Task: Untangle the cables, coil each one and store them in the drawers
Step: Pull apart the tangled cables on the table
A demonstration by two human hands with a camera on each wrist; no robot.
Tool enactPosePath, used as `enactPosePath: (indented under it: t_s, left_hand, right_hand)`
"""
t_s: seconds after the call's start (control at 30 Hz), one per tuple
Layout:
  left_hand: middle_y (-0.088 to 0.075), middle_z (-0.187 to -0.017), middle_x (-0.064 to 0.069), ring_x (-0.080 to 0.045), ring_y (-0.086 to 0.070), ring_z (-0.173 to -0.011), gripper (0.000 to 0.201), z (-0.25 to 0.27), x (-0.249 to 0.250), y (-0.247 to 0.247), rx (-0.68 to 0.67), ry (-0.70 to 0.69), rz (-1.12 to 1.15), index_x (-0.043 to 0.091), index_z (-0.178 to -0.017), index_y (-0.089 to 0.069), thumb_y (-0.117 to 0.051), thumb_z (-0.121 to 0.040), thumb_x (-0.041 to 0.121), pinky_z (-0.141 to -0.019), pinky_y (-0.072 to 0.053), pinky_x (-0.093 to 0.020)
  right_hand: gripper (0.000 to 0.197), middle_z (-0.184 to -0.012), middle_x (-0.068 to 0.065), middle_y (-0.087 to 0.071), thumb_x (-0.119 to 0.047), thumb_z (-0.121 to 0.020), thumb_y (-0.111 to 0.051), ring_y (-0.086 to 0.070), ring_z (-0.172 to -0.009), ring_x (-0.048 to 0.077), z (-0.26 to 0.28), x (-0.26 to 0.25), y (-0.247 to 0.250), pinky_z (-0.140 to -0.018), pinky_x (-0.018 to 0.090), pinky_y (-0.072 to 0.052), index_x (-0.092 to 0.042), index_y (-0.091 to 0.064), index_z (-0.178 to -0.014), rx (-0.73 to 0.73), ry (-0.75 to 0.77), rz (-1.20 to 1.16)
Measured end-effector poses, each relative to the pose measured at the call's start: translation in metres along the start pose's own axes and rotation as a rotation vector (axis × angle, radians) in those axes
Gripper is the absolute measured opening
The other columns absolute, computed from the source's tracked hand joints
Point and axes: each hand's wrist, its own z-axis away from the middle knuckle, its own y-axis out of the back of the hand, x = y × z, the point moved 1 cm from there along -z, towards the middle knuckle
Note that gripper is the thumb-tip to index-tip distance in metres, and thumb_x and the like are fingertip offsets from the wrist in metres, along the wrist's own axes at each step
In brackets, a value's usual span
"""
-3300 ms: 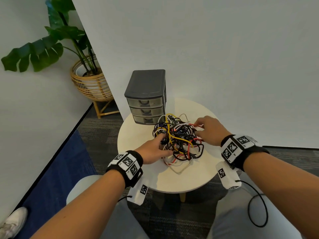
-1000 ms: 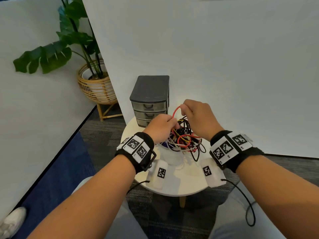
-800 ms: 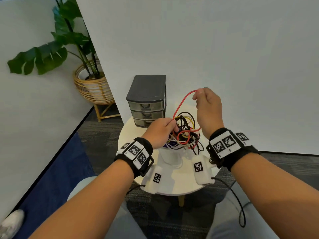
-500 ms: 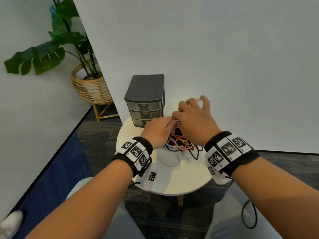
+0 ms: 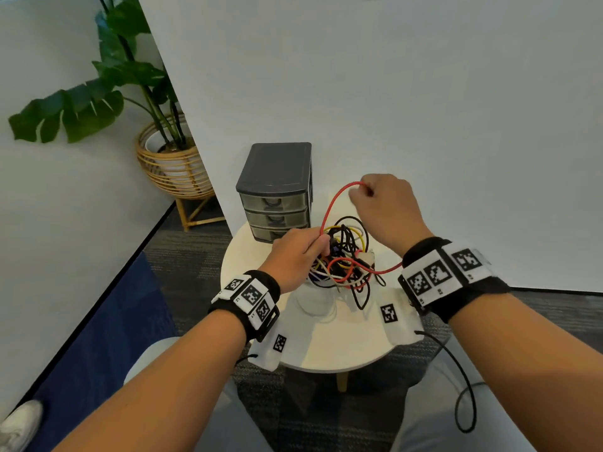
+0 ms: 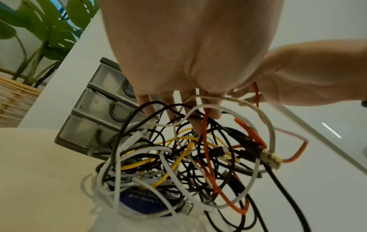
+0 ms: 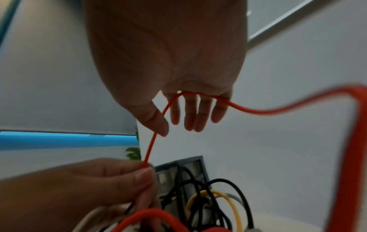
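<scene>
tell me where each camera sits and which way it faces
Head: worn on the head, looking down at the round cream table; both forearms, left hand, right hand.
Left wrist: under the left palm, facing the tangled cable bundle.
Right wrist: under the right palm, facing the thin red cable.
All three share that cable and the grey three-drawer plastic unit.

The drawer unit (image 5: 275, 190) stands at the back left of the worktop (image 5: 329, 350), against the wall panel (image 5: 391, 93). The cable tangle (image 5: 342, 262) lies just before and to the right of it. A potted plant (image 5: 169, 151) sits on the floor behind and left of the worktop.
</scene>
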Motion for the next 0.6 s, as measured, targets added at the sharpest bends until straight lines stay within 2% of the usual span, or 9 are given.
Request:
enactPosePath:
  t_s: [0.03, 0.1, 0.17, 0.23, 0.3, 0.33, 0.4, 0.47, 0.6]
  left_hand:
    - [-0.062, -0.075, 0.01, -0.01, -0.059, -0.079, 0.04, 0.0, -0.001, -0.001, 0.013, 0.01, -0.01, 0.026, -0.078, -0.06, -0.036, -0.105, 0.042, -0.089, -0.048, -0.054]
    - [-0.061, -0.071, 0.011, -0.008, -0.057, -0.075, 0.039, -0.001, -0.003, -0.002, 0.03, 0.016, -0.021, 0.026, -0.077, -0.06, -0.038, -0.107, 0.041, -0.089, -0.048, -0.055]
    - [-0.065, -0.074, 0.011, -0.011, -0.061, -0.078, 0.038, -0.002, -0.004, -0.003, 0.039, 0.009, -0.015, 0.029, -0.081, -0.062, -0.036, -0.103, 0.046, -0.087, -0.049, -0.057]
    - [-0.067, -0.077, 0.01, -0.014, -0.063, -0.08, 0.04, -0.004, -0.005, -0.004, 0.043, -0.006, 0.002, 0.03, -0.083, -0.064, -0.034, -0.1, 0.05, -0.084, -0.051, -0.056]
    - [-0.065, -0.072, 0.007, -0.017, -0.062, -0.075, 0.042, -0.005, -0.005, -0.005, 0.027, -0.037, 0.008, 0.029, -0.077, -0.063, -0.036, -0.099, 0.051, -0.078, -0.051, -0.054]
    - [-0.063, -0.072, 0.007, -0.018, -0.06, -0.075, 0.041, -0.004, -0.005, -0.005, 0.011, -0.052, -0.003, 0.03, -0.075, -0.063, -0.038, -0.099, 0.051, -0.078, -0.05, -0.053]
    - [-0.063, -0.074, 0.008, -0.017, -0.059, -0.077, 0.038, -0.004, -0.004, -0.006, -0.017, -0.077, -0.009, 0.03, -0.077, -0.067, -0.043, -0.101, 0.047, -0.079, -0.049, -0.051]
    - [-0.065, -0.081, 0.006, -0.012, -0.06, -0.08, 0.029, -0.004, -0.008, -0.005, -0.036, -0.087, 0.036, 0.022, -0.084, -0.072, -0.054, -0.102, 0.035, -0.08, -0.05, -0.045]
    - [-0.067, -0.096, 0.009, -0.004, -0.062, -0.093, 0.004, 0.004, -0.023, 0.0, -0.109, -0.101, 0.086, 0.02, -0.089, -0.076, -0.074, -0.092, 0.018, -0.089, -0.048, -0.026]
  right_hand:
    - [0.003, -0.076, -0.005, -0.052, -0.018, -0.091, -0.057, -0.048, -0.071, 0.016, 0.004, -0.005, 0.0, -0.074, 0.037, -0.041, -0.019, -0.056, -0.088, -0.047, 0.063, 0.128]
    - [0.037, -0.108, -0.003, -0.054, -0.018, -0.089, -0.059, -0.051, -0.098, 0.02, 0.014, -0.013, -0.004, -0.091, 0.042, -0.042, -0.025, -0.052, -0.124, -0.174, 0.223, 0.319]
    - [0.04, -0.118, 0.0, -0.053, -0.026, -0.096, -0.056, -0.05, -0.107, 0.023, 0.021, -0.019, -0.01, -0.096, 0.042, -0.043, -0.023, -0.05, -0.136, -0.216, 0.355, 0.432]
    - [0.024, -0.102, 0.0, -0.055, -0.036, -0.103, -0.047, -0.052, -0.099, 0.023, 0.023, -0.02, -0.013, -0.09, 0.041, -0.044, -0.021, -0.061, -0.117, -0.211, 0.447, 0.501]
    - [0.027, -0.079, -0.005, -0.048, -0.034, -0.106, -0.044, -0.05, -0.083, 0.021, 0.02, -0.011, -0.015, -0.08, 0.039, -0.043, -0.02, -0.059, -0.089, -0.237, 0.41, 0.442]
    - [0.029, -0.075, -0.005, -0.046, -0.032, -0.106, -0.045, -0.05, -0.078, 0.021, 0.017, -0.006, -0.017, -0.077, 0.038, -0.042, -0.019, -0.055, -0.082, -0.258, 0.373, 0.412]
    - [0.031, -0.074, -0.003, -0.052, -0.033, -0.105, -0.048, -0.054, -0.076, 0.021, 0.014, 0.003, -0.023, -0.071, 0.036, -0.043, -0.019, -0.055, -0.078, -0.279, 0.331, 0.39]
    - [0.032, -0.072, -0.006, -0.054, -0.034, -0.105, -0.05, -0.055, -0.07, 0.018, 0.015, 0.009, -0.025, -0.064, 0.032, -0.038, -0.022, -0.055, -0.076, -0.278, 0.273, 0.286]
    - [0.033, -0.063, -0.012, -0.051, -0.033, -0.105, -0.053, -0.043, -0.055, 0.001, 0.0, 0.001, 0.004, -0.053, 0.015, -0.028, -0.018, -0.064, -0.078, -0.005, 0.152, -0.026]
